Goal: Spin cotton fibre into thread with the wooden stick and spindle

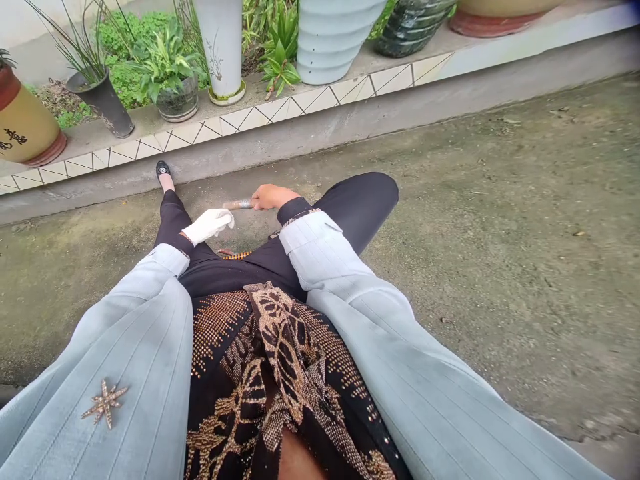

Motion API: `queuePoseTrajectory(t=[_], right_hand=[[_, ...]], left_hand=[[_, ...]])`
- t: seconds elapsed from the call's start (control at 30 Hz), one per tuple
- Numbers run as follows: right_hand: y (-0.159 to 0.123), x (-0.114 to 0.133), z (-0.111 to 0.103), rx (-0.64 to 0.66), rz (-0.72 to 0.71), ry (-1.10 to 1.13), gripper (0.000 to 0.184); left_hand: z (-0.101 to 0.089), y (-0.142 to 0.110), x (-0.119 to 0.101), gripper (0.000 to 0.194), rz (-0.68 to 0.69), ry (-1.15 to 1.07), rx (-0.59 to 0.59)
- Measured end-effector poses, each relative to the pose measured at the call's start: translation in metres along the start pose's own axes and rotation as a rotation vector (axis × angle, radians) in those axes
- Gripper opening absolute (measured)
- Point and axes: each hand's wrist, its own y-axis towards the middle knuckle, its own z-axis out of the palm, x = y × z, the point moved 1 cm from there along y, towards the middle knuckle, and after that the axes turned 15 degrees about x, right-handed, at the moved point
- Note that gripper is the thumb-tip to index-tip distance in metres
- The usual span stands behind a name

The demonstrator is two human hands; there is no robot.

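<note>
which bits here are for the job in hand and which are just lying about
Likely in use:
- blurred stick-like tool, in the right hand
- white glove, on the left hand

Just standing about, on the tiled ledge:
- dark grey pot
- tall white planter
- ribbed pale planter

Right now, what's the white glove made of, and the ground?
The glove looks like soft cloth, maybe cotton: dull white, without shine, a bit loose at the fingers. The ground is probably concrete: dull, grey-green, rough and blotchy.
</note>
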Motion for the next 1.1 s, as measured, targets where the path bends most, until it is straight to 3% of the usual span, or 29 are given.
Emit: queuePoseTrajectory(t=[0.13, 0.2, 0.27, 0.33, 0.43, 0.5, 0.57, 0.67, 0.77, 0.83, 0.93, 1.0, 1.1], right_hand=[[-0.006, 0.002, 0.012, 0.504, -0.078, -0.001, 0.031], [-0.013, 0.004, 0.011, 0.614, -0.243, 0.052, 0.038], [-0.022, 0.006, 0.007, 0.634, -0.458, 0.167, 0.042], [-0.028, 0.008, 0.001, 0.507, -0.641, 0.348, 0.038], [-0.028, 0.007, -0.007, 0.103, -0.749, 0.669, 0.015], [-0.021, 0.005, -0.01, -0.166, -0.668, 0.828, 0.007], [-0.011, 0.001, -0.011, -0.334, -0.499, 0.847, 0.007], [0.0, -0.004, -0.013, -0.391, -0.236, 0.627, 0.004], [0.004, -0.006, -0.013, -0.369, -0.099, 0.311, 0.012], [0.005, -0.006, -0.011, -0.294, -0.04, 0.135, 0.01], [0.008, -0.007, -0.001, 0.027, 0.026, 0.026, 0.013], [0.009, -0.007, 0.007, 0.278, 0.005, 0.022, 0.019], [0.003, -0.003, 0.014, 0.519, -0.099, 0.046, 0.031]], left_hand=[[-0.009, 0.001, -0.007, 0.026, -0.033, 0.019, -0.132], [-0.013, 0.002, -0.007, 0.027, -0.011, -0.02, -0.206], [-0.015, 0.003, -0.003, 0.032, -0.006, -0.061, -0.261], [-0.014, 0.004, 0.003, 0.038, -0.023, -0.101, -0.27], [-0.005, 0.004, 0.011, 0.046, -0.025, -0.145, -0.192], [0.002, 0.004, 0.013, 0.049, -0.014, -0.141, -0.1], [0.006, 0.003, 0.013, 0.049, 0.005, -0.125, -0.022], [0.007, 0.002, 0.008, 0.046, 0.052, -0.118, 0.022], [0.004, 0.001, 0.005, 0.04, 0.058, -0.103, 0.03], [0.001, 0.0, 0.002, 0.035, 0.058, -0.076, 0.012], [-0.005, -0.001, -0.001, 0.027, 0.049, -0.022, -0.072], [-0.009, -0.001, -0.005, 0.023, 0.027, -0.006, -0.129], [-0.013, -0.001, -0.009, 0.021, 0.024, -0.043, -0.191]])
